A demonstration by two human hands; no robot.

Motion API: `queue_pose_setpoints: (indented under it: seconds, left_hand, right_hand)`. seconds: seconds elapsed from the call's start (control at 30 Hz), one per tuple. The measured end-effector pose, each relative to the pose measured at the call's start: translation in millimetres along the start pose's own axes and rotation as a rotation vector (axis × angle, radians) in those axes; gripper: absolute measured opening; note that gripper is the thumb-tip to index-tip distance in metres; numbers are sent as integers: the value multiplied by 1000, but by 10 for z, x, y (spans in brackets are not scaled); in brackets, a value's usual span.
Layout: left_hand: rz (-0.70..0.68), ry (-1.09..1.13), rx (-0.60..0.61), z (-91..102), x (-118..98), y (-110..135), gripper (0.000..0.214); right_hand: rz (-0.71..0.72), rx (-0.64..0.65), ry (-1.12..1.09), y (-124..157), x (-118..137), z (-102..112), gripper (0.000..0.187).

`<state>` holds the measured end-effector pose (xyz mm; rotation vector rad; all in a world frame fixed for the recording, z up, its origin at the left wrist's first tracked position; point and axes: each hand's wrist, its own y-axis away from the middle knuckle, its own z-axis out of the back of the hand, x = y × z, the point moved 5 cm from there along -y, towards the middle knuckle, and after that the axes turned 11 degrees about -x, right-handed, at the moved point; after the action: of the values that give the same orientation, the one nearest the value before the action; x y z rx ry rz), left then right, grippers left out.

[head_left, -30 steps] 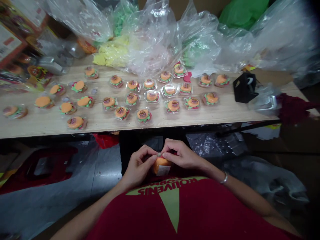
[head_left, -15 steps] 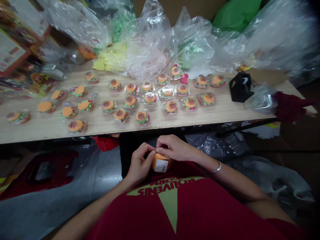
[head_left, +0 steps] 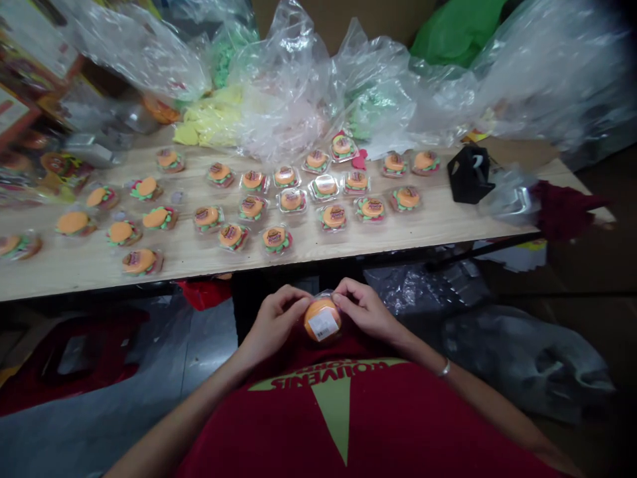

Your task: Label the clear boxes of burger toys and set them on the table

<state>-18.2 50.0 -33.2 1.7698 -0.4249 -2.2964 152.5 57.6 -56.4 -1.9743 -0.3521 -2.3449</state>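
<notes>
A clear plastic pack with an orange burger-shaped toy (head_left: 314, 312) in it is held close to my body, below the table's front edge. Its face with a white barcode label (head_left: 323, 324) is turned up. My left hand (head_left: 276, 320) pinches the pack's upper left edge between thumb and fingers. At the upper right edge, my right hand (head_left: 365, 309) pinches it in the same way. Several similar burger packs (head_left: 277, 239) stand spread over the wooden table (head_left: 308, 255) in front of me.
Clear bags with yellow pieces (head_left: 213, 119), pink and green pieces line the table's back. A black tape dispenser (head_left: 468, 179), clear plastic shells (head_left: 512, 199) and a dark red cloth (head_left: 565, 209) are at the right. Below left is a red stool (head_left: 99, 358).
My right hand has moved right, from the pack's top middle to its upper right edge, so the hands are farther apart. More of the pack shows. The view has shifted slightly.
</notes>
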Motion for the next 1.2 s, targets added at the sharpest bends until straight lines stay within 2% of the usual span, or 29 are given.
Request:
queue_pose_setpoints:
  seconds: [0.1, 0.3, 0.43, 0.6, 0.77, 0.87, 0.93, 1.03, 1.13, 1.2]
  left_hand:
    - [115, 97, -18, 50, 123, 158, 22]
    - [65, 59, -18, 78, 68, 233, 19]
    - [62, 41, 9, 50, 36, 275, 18]
    - [119, 87, 64, 5, 55, 306, 16]
    - [32, -2, 7, -14, 52, 229, 13]
    - [-16, -59, -73, -7, 42, 200, 13]
    - [-30, -58, -85, -19, 34, 200, 13]
    - [-95, -75, -67, -51, -17, 208, 14]
    - [-208, -158, -27, -79, -104, 200, 15]
    - [-221, -190, 7, -82, -133, 170, 16]
  right_hand:
    - [-11, 19, -38, 26, -50, 54, 17]
    - [-15, 363, -35, -201, 62, 25, 13]
    - [-15, 515, -31, -291, 108, -31, 17]
    - [-48, 485, -85, -207, 82, -12, 19]
    - [-84, 552, -36, -187, 118, -2, 15]
    - [-33, 536, -2, -244, 148, 28, 12]
    - [-3, 515, 3, -279, 154, 65, 12]
    - [61, 588, 79, -317, 197, 89, 12]
    - [263, 700, 296, -357, 361, 55, 11]
    - [412, 729, 442, -369, 498, 11, 12]
